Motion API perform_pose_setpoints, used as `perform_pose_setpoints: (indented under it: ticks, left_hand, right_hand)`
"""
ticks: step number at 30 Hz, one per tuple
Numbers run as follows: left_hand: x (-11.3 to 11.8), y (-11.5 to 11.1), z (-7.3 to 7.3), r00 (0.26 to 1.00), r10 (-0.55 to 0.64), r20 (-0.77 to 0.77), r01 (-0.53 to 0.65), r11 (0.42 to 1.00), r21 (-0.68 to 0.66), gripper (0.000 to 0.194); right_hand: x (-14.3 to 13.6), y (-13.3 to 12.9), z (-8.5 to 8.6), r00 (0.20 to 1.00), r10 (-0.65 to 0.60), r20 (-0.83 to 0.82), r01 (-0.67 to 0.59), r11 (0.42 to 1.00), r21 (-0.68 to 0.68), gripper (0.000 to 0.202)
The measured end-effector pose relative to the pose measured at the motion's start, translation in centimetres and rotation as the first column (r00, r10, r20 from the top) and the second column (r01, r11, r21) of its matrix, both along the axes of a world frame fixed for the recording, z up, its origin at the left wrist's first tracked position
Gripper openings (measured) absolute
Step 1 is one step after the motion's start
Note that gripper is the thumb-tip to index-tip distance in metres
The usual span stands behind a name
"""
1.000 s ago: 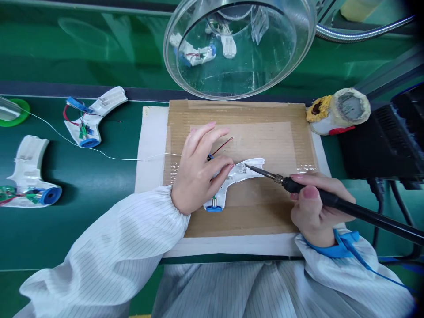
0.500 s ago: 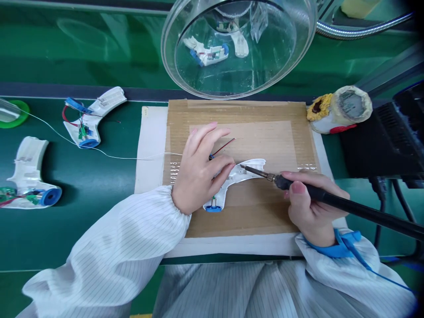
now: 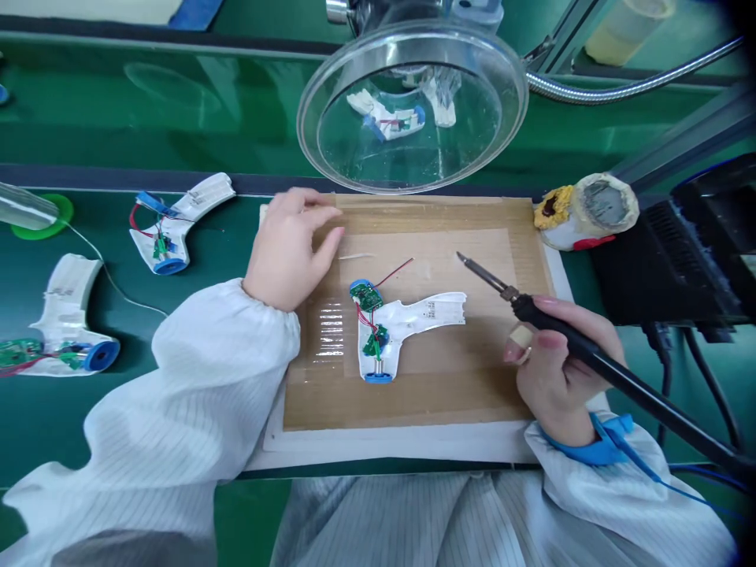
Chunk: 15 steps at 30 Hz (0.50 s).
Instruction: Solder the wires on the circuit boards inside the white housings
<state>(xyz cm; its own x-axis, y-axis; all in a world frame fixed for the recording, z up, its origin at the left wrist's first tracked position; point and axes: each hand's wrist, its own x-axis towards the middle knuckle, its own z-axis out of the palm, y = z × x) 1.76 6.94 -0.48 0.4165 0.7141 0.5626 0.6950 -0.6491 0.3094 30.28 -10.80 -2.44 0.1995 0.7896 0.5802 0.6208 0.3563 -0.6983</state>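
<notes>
My right hand (image 3: 561, 362) is closed around a soldering iron (image 3: 555, 335), its tip raised and pointing up-left, apart from the work. My left hand (image 3: 292, 252) rests over the upper left of the cardboard (image 3: 449, 394), thumb spread from its bent fingers, with nothing visible in them. Between the hands lies a white plastic shell half (image 3: 434, 311) holding small green circuit boards (image 3: 376, 340), red wires and a blue round cap (image 3: 378, 378). A thin dark red wire (image 3: 394, 272) sticks up from the upper board. Solder wire (image 3: 109, 276) runs under my left sleeve.
Two similar shells, one upper (image 3: 177, 224) and one lower (image 3: 71, 315), lie at left by a green-rimmed spool (image 3: 41, 213). A round magnifier lens (image 3: 413, 110) hangs overhead. A decorated pot (image 3: 591, 211) and a black box (image 3: 643, 252) stand at right.
My left hand has moved off the shell toward the upper left, uncovering the boards. The iron's tip has lifted away from the shell. The solder wire no longer crosses the cardboard in view.
</notes>
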Motion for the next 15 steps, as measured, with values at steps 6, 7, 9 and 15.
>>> perform_pose_setpoints:
  ticks: [6,7,9,15]
  left_hand:
    - [3.0,-4.1,3.5,0.961,-0.272,0.045,0.272,0.907,-0.321,0.017]
    - [3.6,-4.8,3.9,0.948,-0.311,0.065,0.312,0.871,-0.381,0.015]
    - [4.2,-5.6,4.2,0.934,-0.350,0.077,0.349,0.839,-0.417,0.015]
    - [3.8,-6.8,2.2,0.905,-0.425,-0.009,0.409,0.876,-0.255,0.017]
  right_hand:
    - [-1.5,1.7,0.0,0.975,0.111,0.193,-0.087,0.988,-0.127,0.043]
    - [-1.6,2.0,-0.2,0.960,0.142,0.241,-0.113,0.985,-0.131,0.047]
    - [-1.5,2.3,-0.5,0.927,0.177,0.330,-0.137,0.981,-0.140,0.051]
    - [-1.4,2.5,-0.7,0.900,0.224,0.373,-0.184,0.973,-0.139,0.046]
